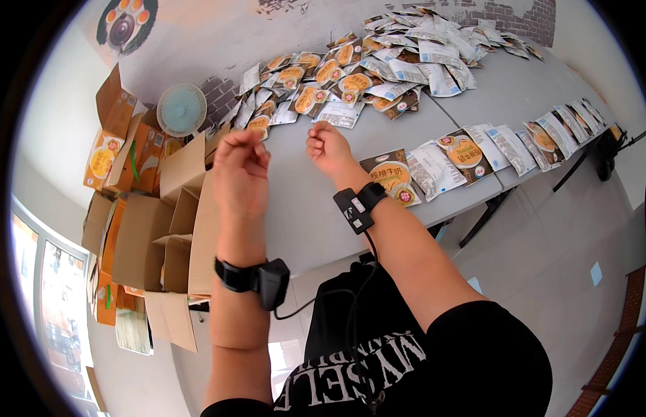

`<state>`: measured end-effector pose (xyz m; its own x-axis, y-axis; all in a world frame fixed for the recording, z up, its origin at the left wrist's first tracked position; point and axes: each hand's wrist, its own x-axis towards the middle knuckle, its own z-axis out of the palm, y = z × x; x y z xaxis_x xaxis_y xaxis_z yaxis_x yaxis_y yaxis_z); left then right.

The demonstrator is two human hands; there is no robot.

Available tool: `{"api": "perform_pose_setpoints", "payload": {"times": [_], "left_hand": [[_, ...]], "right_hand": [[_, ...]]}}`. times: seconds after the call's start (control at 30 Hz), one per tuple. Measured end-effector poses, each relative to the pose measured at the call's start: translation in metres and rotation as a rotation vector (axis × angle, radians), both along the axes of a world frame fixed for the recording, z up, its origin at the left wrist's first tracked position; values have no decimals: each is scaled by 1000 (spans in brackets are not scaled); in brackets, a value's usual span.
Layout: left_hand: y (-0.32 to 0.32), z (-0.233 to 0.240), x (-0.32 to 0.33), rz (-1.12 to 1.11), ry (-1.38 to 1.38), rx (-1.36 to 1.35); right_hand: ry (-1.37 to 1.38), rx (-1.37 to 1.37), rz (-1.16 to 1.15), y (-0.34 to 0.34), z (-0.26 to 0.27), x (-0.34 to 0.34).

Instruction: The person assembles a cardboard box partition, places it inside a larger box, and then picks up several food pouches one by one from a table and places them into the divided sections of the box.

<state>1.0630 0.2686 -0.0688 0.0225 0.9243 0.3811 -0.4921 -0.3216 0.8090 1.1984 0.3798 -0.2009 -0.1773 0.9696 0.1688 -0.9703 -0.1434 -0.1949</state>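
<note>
Both arms reach over a grey table. My left hand is raised near the table's left side, beside the cartons, its fingers curled and slightly blurred; nothing shows in it. My right hand is loosely closed above the table, with no object visible in it. Just right of that wrist lies a brown food sachet with an orange bowl picture. From it a row of overlapping sachets, some brown side up, some white, runs along the near edge. Behind the hands spreads a big heap of the same sachets.
Open cardboard boxes and orange printed cartons crowd the left side. A round fan stands behind them against the wall. Black straps with small devices sit on both wrists, and a cable hangs between them.
</note>
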Motion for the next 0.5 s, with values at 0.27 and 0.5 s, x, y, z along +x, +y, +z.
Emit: {"api": "perform_pose_setpoints", "payload": {"times": [0.27,0.5], "left_hand": [[36,-86,6,131,47,-131],[83,-141,-24,263,79,-297]], "right_hand": [[-26,-67,-7,-9,6,1],[-98,-114,-65,-6,2,0]]}}
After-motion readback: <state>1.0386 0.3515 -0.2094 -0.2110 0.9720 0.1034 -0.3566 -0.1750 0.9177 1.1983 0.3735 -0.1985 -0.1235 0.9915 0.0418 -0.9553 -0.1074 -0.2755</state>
